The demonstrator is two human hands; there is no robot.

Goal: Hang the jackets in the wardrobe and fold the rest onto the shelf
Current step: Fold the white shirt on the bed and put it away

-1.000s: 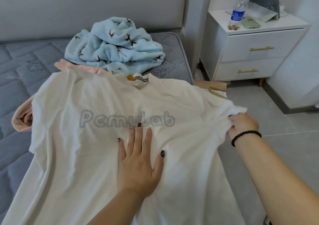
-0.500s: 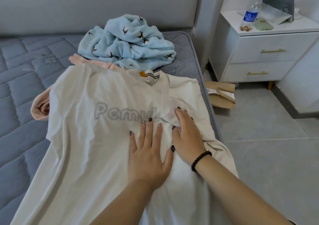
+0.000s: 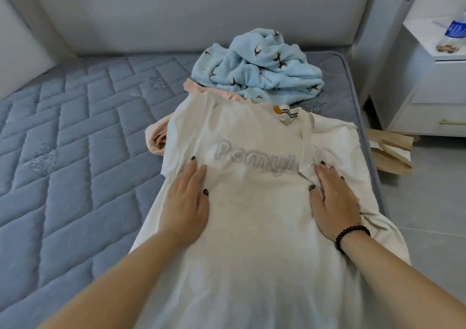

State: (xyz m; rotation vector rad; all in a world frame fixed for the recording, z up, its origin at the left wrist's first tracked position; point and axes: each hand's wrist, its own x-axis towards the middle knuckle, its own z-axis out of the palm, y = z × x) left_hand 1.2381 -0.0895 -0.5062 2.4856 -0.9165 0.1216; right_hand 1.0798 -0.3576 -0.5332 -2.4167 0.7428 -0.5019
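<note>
A white T-shirt (image 3: 252, 228) lies spread on the right part of the grey-blue quilted mattress (image 3: 75, 152), collar toward the headboard, its right side folded inward over the body. Grey lettering across the chest reads "Pcmyl", the rest covered by the fold. A small white neck label (image 3: 288, 114) with a dark stripe sits at the collar beside an orange tag; its print is too small to read.

The left hand (image 3: 186, 202) lies flat on the shirt's left chest, fingers straight and close together, thumb out. The right hand (image 3: 332, 200) presses flat on the folded-in flap, fingers straight, a dark bead bracelet (image 3: 351, 233) at its wrist.

A pink garment (image 3: 157, 139) shows from under the shirt's far left edge. Beyond the collar is a crumpled light-blue fleece garment (image 3: 259, 69) with small dark bird shapes. On the floor at right lies a brown paper bag (image 3: 390, 152), near a white nightstand (image 3: 433, 96) carrying a blue-labelled plastic bottle (image 3: 454, 33).
</note>
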